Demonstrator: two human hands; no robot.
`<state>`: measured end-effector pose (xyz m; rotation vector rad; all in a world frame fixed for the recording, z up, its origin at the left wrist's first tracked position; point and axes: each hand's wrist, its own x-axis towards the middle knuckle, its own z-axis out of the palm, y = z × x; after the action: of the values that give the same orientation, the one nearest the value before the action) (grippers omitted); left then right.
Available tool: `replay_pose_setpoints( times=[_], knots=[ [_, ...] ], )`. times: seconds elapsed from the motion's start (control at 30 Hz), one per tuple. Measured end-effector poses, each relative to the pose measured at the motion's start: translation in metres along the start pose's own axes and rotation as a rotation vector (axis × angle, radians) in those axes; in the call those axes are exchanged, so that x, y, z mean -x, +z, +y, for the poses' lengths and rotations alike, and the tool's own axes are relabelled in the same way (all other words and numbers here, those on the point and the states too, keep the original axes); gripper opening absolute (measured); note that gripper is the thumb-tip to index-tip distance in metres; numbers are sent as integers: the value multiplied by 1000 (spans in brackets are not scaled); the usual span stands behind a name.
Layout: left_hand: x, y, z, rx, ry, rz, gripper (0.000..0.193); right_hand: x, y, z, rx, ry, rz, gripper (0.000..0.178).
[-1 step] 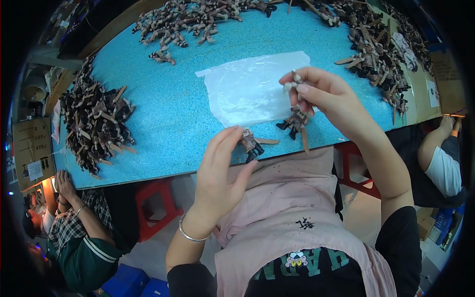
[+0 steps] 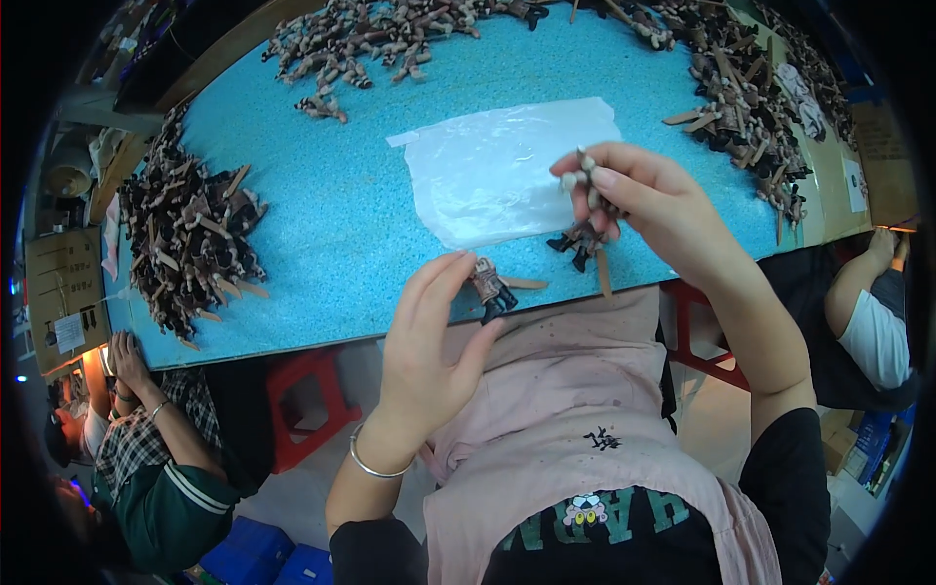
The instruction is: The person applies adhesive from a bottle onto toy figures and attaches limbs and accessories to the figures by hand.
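A small toy figure point(image 2: 493, 288) with a brownish-grey torso and black legs sits between the index finger and thumb of my left hand point(image 2: 421, 336), over the table's near edge. A flat wooden-coloured stick point(image 2: 527, 284) juts out behind it. My right hand point(image 2: 639, 190) is closed in a pinch on small pale doll-like parts point(image 2: 581, 176), probably figure arms, partly hidden by the fingers. Below that hand lies a second dark-legged figure point(image 2: 579, 244), its upper part covered by my fingers, with another stick point(image 2: 604, 274) beside it.
A white plastic sheet point(image 2: 487, 175) lies on the blue table point(image 2: 322, 224). Heaps of figures and parts stand at the left point(image 2: 190, 244), far side point(image 2: 380, 39) and right point(image 2: 741, 97). Red stools point(image 2: 304, 409) and other people's arms point(image 2: 185, 429) are at both sides.
The left hand's figure has tilted slightly, its legs turned a little. My right hand and its pale parts have shifted very slightly.
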<state>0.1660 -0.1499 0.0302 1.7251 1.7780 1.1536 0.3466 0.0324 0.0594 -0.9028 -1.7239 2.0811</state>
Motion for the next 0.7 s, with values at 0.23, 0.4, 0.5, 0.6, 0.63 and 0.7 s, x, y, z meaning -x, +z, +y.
replay_pose_setpoints(
  times=[0.23,0.4,0.5,0.6,0.63,0.7],
  knots=[
    [15,-6,3,162,-151,-86,49,41,53,23,155,-207,-43,23],
    [15,-2,1,185,-133,-48,49,45,72,30,410,-313,-64,28],
    [17,-2,0,177,-117,-55,48,43,77,37,479,-362,-30,27],
    [18,-1,-1,166,-96,-47,53,40,77,37,508,-393,-18,24],
    [18,-1,0,167,-94,-49,53,39,77,37,508,-389,-21,24],
    [19,-1,0,169,-94,-48,53,39,77,37,524,-401,-15,23]
  ],
)
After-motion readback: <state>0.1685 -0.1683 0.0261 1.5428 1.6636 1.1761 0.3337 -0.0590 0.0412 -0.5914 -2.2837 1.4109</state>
